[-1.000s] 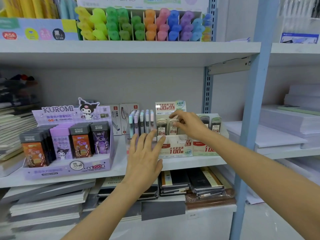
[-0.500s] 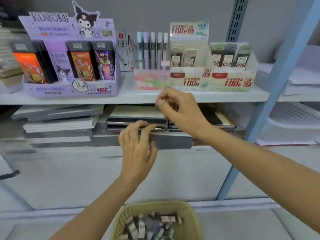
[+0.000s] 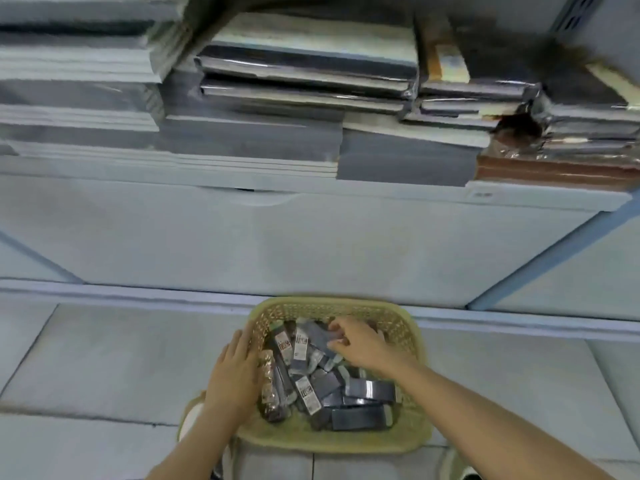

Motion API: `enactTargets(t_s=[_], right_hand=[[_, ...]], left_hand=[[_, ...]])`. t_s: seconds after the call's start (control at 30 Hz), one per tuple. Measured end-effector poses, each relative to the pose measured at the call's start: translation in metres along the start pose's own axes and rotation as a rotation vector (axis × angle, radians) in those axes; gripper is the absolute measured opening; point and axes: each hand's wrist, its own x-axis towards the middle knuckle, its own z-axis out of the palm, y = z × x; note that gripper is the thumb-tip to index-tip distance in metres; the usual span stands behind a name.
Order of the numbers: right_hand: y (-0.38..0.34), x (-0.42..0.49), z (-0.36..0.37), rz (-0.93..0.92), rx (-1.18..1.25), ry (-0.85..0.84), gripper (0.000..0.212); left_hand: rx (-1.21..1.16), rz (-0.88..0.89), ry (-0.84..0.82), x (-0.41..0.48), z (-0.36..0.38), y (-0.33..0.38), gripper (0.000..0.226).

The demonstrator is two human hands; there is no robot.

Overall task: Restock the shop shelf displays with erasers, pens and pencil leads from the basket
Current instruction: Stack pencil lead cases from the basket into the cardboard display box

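Note:
A yellow woven basket (image 3: 412, 344) sits on the floor below me, filled with several dark grey pencil lead packs (image 3: 360, 393). My left hand (image 3: 233, 375) rests flat on the basket's left rim with fingers straight. Inside the basket, my right hand (image 3: 356, 344) curls its fingers around a grey pencil lead pack (image 3: 317, 336) near the far side. The shelf displays are out of view.
Stacks of wrapped notebooks (image 3: 304, 67) fill the bottom shelf above a white base panel (image 3: 311, 237). A blue shelf upright (image 3: 554, 254) slants down at the right. Grey floor tiles (image 3: 104, 358) surround the basket.
The view dropped from the shelf displays to the floor. Both hands came down from the shelf; the left now rests on the basket rim and the right reaches into the packs.

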Motion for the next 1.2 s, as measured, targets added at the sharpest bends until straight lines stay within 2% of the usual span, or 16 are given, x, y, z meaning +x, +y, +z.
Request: enactTargets(t_s=[0.07,0.2,0.33,0.5,0.6,0.67,0.73,0.8,0.83,0.87,0.97,1.07,1.2], right_hand=[[0.011,0.011,0.018,0.047,-0.099,-0.08,0.052],[0.017,0.025,0.044,0.047,-0.235,0.037,0.062],[0.026,0.035,0.052,-0.014,-0.209,0.103,0.049],[0.037,0.038,0.032,-0.148,-0.058,0.075,0.031],[0.032,0.038,0.013,-0.248,-0.026,0.045,0.028],[0.02,0.038,0.004,-0.3,-0.004,-0.018,0.024],[0.007,0.034,0.001,-0.334,0.055,-0.085,0.022],[-0.004,0.029,0.004,-0.348,0.165,-0.11,0.014],[-0.008,0.028,0.008,-0.337,0.242,-0.094,0.01],[-0.01,0.029,0.012,-0.31,0.317,-0.054,0.01],[-0.006,0.034,0.022,-0.102,0.386,0.111,0.011],[0.006,0.04,0.037,0.078,0.246,0.136,0.03],[-0.005,0.052,0.065,0.139,0.016,0.175,0.054]], left_hand=[[0.04,0.013,0.011,-0.001,0.008,-0.002,0.06],[-0.043,0.041,0.119,-0.002,0.015,-0.003,0.053],[-0.083,0.058,0.204,-0.003,0.021,-0.004,0.048],[-0.196,0.006,0.261,0.003,0.017,0.004,0.045],[-0.335,0.078,0.311,0.009,0.007,0.014,0.038],[-0.442,0.155,0.234,0.014,-0.002,0.022,0.044],[-0.553,0.122,-0.001,0.017,-0.012,0.03,0.045],[-0.657,0.099,-0.154,0.018,-0.015,0.032,0.019],[-0.736,0.096,-0.155,0.017,-0.015,0.03,0.009],[-0.836,0.067,-0.147,0.015,-0.015,0.026,0.011],[-1.146,-0.159,-0.087,0.012,-0.017,0.007,0.012],[-1.256,-0.327,0.015,0.012,-0.017,-0.009,0.013],[-1.264,-0.37,0.023,0.014,-0.012,-0.017,0.012]])
